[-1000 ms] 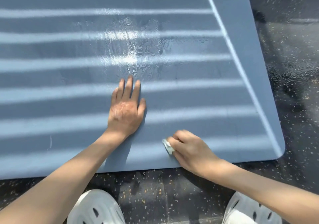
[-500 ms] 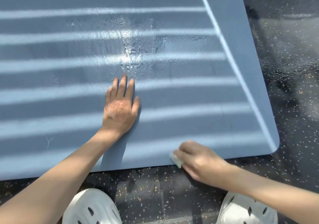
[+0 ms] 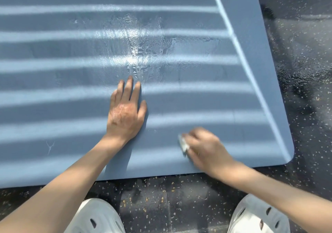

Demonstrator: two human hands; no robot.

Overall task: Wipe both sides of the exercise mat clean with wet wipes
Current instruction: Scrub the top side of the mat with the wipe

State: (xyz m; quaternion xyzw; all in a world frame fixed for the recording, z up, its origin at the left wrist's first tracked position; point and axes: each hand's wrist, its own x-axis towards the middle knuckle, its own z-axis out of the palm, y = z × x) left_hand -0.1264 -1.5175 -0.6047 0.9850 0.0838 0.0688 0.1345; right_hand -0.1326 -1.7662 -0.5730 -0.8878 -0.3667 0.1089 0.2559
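Right hand (image 3: 206, 150) curls round a small crumpled white wet wipe (image 3: 183, 144), pressing it on the flat blue-grey foam exercise mat (image 3: 62, 74) at lower right of frame, near its front edge; hand blurred. Left hand (image 3: 125, 116) lies flat, fingers straight, palm on mid-mat. Glossy wet patch (image 3: 136, 56) upper centre: that zone looks wiped. Frame-left stretch looks dry, underside presumably undone. Dark speckled floor (image 3: 305, 71) around; white perforated shoes (image 3: 97, 218) at bottom.

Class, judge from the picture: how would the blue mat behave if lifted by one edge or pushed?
Probably floppy: the mat looks thin, so a lifted edge would likely droop. It may slide when pushed; the left hand presses flat on it, perhaps anchoring it. The wet patch likely feels slippery.
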